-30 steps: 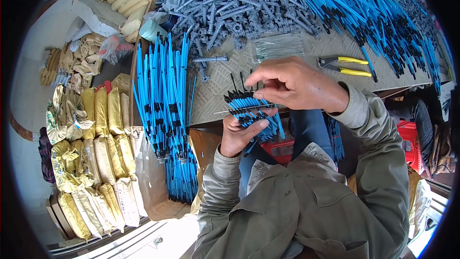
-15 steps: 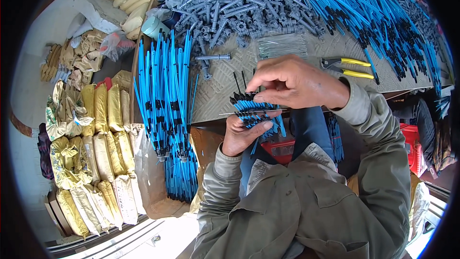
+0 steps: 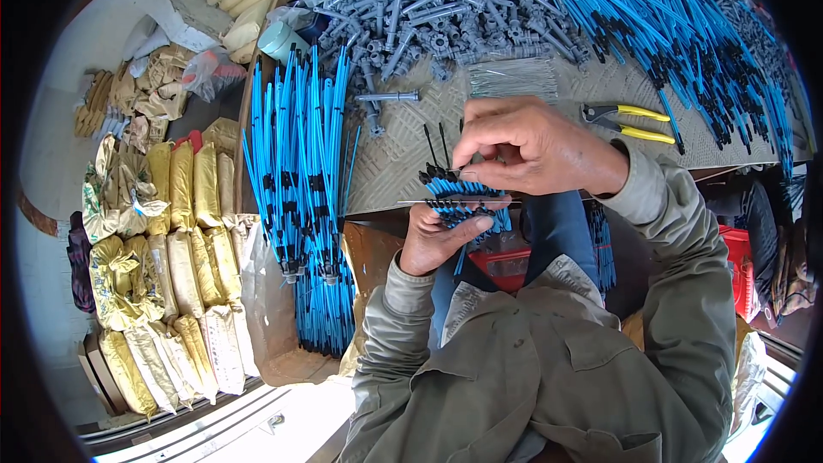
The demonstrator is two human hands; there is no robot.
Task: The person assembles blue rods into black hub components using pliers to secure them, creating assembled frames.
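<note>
In front of my lap, my left hand (image 3: 437, 243) is closed around a bundle of thin blue rods with black ends (image 3: 467, 187). A thin metal strip or wire (image 3: 411, 202) lies across the bundle above my left thumb and sticks out to the left. Several black tips (image 3: 434, 144) stand up from the bundle beyond that hand. Just over the far side of the bundle, my right hand (image 3: 536, 146) has its thumb and fingers pinched together at the black ends. Whatever lies between those fingertips is too small and hidden to make out.
Grey plastic fittings (image 3: 437, 9) are heaped at the table's back. Blue rods (image 3: 711, 60) spread at the right, near yellow-handled pliers (image 3: 630, 123). Thin metal wires (image 3: 513, 80) lie mid-table. Standing bundles of blue rods (image 3: 300, 154) and stacked yellow bags (image 3: 176, 266) are at the left.
Both hands have kept nearly the same place at the bundle, with a slight shift of the right fingers. The whole view has moved a little.
</note>
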